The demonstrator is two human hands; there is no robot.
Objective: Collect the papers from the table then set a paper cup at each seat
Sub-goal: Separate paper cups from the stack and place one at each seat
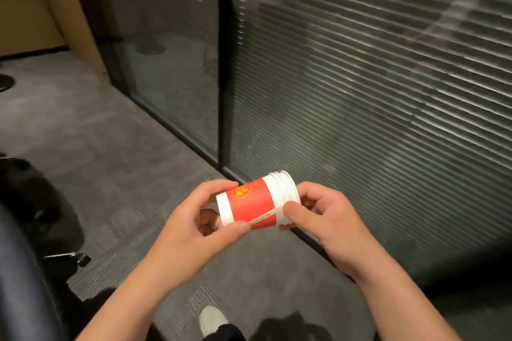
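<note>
A short stack of red-and-white paper cups (253, 203), nested together, lies sideways in the air in front of me, rims pointing right and away. My left hand (194, 227) grips the base end, thumb underneath and fingers over the top. My right hand (324, 216) pinches the stacked white rims, its thumb pressed against the edge of the outer cup. No table or papers are in view.
A glass wall with horizontal blinds (360, 91) fills the right and middle, its dark frame post (224, 63) meeting grey carpet (97, 147). A black office chair (25, 230) stands at the left edge. My white shoe (212, 320) shows at the bottom.
</note>
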